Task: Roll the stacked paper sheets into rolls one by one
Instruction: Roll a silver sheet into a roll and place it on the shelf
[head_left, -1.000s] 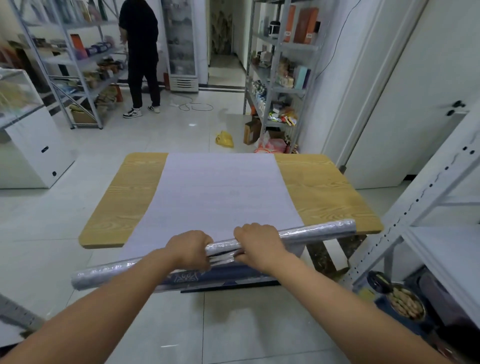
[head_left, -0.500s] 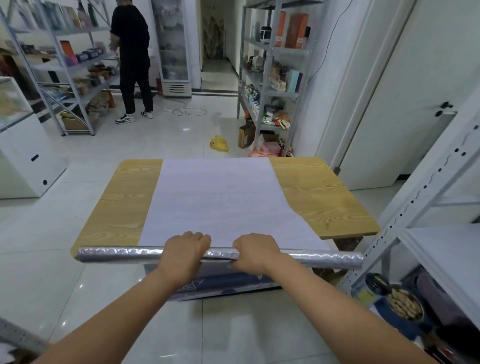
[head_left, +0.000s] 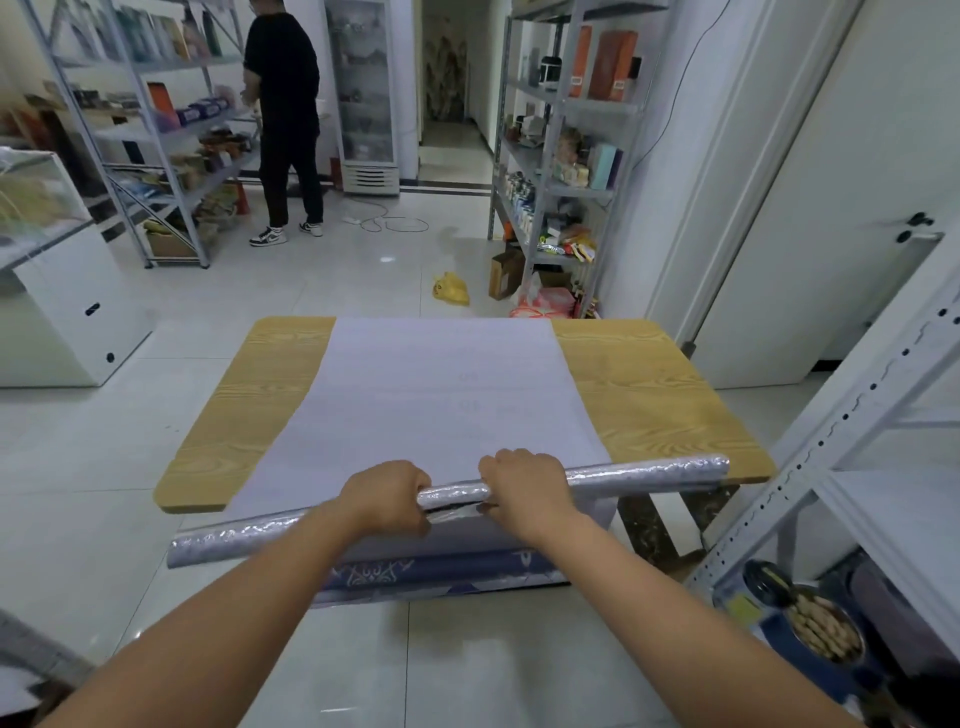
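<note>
Roll (head_left: 649, 470) has tilted; left hand (head_left: 387, 496), right hand (head_left: 524, 488) grip its middle.

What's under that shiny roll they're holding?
Under the roll, gripped by the left hand and right hand, blue patterned sheets hang off the table edge. How many sheets there are is hidden.

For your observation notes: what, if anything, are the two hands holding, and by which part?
Both the left hand and right hand grip the paper roll near its middle, side by side.
</note>
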